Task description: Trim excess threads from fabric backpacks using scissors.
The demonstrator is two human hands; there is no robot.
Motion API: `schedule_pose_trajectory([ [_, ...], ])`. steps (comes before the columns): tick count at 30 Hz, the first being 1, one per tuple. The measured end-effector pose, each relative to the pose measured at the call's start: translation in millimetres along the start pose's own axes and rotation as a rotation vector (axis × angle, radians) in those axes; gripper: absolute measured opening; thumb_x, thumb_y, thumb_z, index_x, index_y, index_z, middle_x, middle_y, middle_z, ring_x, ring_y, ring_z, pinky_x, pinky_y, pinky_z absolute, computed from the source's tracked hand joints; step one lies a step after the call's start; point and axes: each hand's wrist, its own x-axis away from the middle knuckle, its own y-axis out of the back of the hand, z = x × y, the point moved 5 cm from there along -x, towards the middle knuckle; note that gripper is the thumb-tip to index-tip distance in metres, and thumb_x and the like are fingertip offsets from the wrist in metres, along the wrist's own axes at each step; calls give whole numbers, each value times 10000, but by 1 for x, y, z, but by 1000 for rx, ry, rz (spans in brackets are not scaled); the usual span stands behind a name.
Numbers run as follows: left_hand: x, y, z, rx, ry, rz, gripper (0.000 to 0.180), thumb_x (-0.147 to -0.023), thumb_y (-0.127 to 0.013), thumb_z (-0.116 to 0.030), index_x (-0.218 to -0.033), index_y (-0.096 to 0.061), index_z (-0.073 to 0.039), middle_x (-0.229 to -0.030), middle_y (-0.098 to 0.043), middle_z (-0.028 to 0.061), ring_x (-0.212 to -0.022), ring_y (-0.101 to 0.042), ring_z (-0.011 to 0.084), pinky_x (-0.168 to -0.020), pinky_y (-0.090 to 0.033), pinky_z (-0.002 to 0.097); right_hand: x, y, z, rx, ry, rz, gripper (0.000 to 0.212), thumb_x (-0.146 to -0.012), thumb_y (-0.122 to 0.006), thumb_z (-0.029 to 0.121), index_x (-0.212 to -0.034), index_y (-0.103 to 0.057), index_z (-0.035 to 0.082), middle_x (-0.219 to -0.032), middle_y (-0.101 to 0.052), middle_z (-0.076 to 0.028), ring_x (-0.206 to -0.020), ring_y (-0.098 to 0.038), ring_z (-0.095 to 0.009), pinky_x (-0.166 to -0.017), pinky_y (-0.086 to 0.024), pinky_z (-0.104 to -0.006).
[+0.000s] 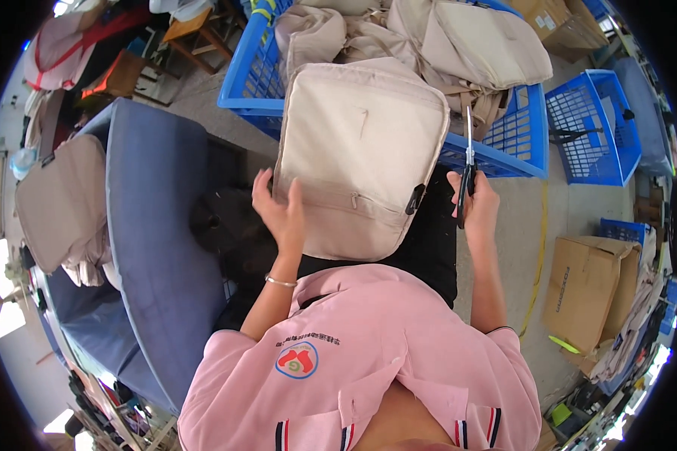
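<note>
A beige backpack lies on my lap and leans on the rim of the blue crate, its panel with a short zipper toward me. My left hand is at the bag's lower left edge with fingers spread, the thumb over the fabric. Whether it touches the bag I cannot tell. On the right, my right hand is closed round the black handles of a pair of scissors, whose blades point away from me, just beside the bag's right edge. A black tab sits on the bag's lower right side.
Ahead stands a blue plastic crate heaped with more beige bags. A blue-grey padded surface rises on my left, with another beige bag beyond it. To the right are another blue crate and a cardboard box.
</note>
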Motion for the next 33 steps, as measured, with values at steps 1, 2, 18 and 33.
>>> schedule_pose_trajectory([
  [1,12,6,20,-8,9,-8,433,-878,-746,-180,-1231,-577,4,-1283,-580,134,-1165,-542,233,-1004,-423,349,-2,-2,1,-81,-88,39,471,-875,-752,432,-756,-535,32,-561,-542,-60,-473,-545,-163,-468,-417,-294],
  [2,24,6,47,290,328,113,380,-901,-727,-182,-1198,-593,13,-1194,-615,99,-1072,-564,185,-944,-445,313,-3,-3,5,-165,-176,80,519,-872,-752,450,-737,-516,8,-555,-540,-106,-505,-564,-225,-513,-442,-337],
  [18,-70,22,10,624,180,320,170,-971,-656,-137,-1064,-721,-10,-907,-627,-73,-848,-513,22,-782,-412,180,-118,2,41,-129,180,-187,426,-835,-792,354,-874,-542,13,-727,-571,-78,-650,-521,-191,-641,-442,-319],
  [33,-129,-54,-116,300,-522,622,234,-895,-681,-127,-1115,-718,-61,-1121,-698,85,-1001,-648,223,-858,-495,302,108,-57,-22,-691,-292,401,350,-766,-843,152,-907,-539,50,-765,-483,34,-711,-445,-79,-662,-383,-237],
])
